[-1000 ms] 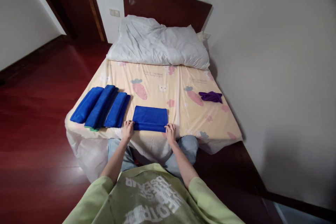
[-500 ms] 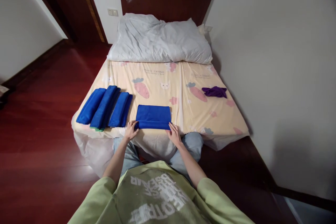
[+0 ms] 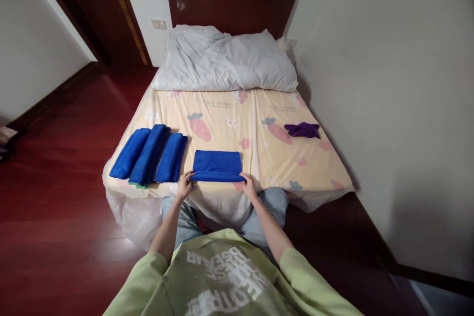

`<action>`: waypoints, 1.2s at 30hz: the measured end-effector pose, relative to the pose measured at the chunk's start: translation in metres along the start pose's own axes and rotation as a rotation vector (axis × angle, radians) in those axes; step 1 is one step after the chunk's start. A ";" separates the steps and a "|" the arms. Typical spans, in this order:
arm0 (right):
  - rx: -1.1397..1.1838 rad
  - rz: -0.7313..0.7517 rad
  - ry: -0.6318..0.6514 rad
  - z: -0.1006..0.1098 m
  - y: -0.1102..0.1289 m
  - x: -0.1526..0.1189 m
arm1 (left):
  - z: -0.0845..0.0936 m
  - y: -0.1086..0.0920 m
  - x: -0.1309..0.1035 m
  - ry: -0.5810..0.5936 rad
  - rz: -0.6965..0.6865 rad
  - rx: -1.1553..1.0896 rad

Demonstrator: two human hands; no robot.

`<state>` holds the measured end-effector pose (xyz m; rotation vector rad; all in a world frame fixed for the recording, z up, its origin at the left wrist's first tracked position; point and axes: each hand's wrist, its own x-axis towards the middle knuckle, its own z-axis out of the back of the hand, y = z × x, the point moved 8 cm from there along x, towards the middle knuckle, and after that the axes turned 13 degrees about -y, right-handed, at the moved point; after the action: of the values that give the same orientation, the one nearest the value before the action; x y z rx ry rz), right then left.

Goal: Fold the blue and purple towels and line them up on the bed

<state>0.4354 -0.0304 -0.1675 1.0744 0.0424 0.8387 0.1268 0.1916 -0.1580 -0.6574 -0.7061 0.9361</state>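
Note:
A blue towel (image 3: 217, 161) lies partly folded near the front edge of the bed, its near edge turned over into a flat strip. My left hand (image 3: 185, 185) pinches the left end of that strip. At the strip's right end my right hand (image 3: 248, 185) grips the cloth between thumb and fingers. Just left of my left hand, several folded blue towels (image 3: 148, 155) lie side by side, a bit of green edging showing under one. A bunched purple cloth (image 3: 302, 130) rests farther off on the right side of the bed.
The bed (image 3: 222, 108) has a cream sheet printed with carrots. A rumpled white quilt (image 3: 229, 59) is heaped by the dark headboard (image 3: 229, 2). A wall (image 3: 370, 84) runs along the right side, and red wooden floor (image 3: 66, 158) lies to the left.
My right hand has shifted slightly right, to the strip's end, and its fingers have closed on the cloth. The strip's right end now sticks out a little past the towel. The view has tilted slightly.

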 end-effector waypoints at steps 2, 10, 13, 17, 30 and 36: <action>0.030 -0.052 -0.035 0.001 -0.003 0.001 | 0.001 0.002 0.001 -0.001 0.038 -0.016; 0.049 -0.290 -0.057 -0.003 -0.018 0.000 | 0.001 0.015 0.004 -0.057 0.202 0.076; 0.026 -0.301 -0.069 -0.002 -0.018 -0.001 | 0.001 0.012 0.004 -0.035 0.204 0.107; 0.013 -0.301 -0.072 -0.001 -0.016 0.000 | 0.002 0.010 0.004 -0.015 0.219 0.131; 0.004 -0.272 -0.080 -0.001 -0.015 0.003 | -0.002 0.015 0.004 -0.033 0.201 0.133; 0.012 -0.270 -0.098 -0.001 -0.017 0.001 | -0.002 0.015 0.004 -0.048 0.191 0.129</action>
<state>0.4461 -0.0324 -0.1809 1.0920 0.1077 0.5430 0.1229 0.2017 -0.1691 -0.5965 -0.6269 1.1667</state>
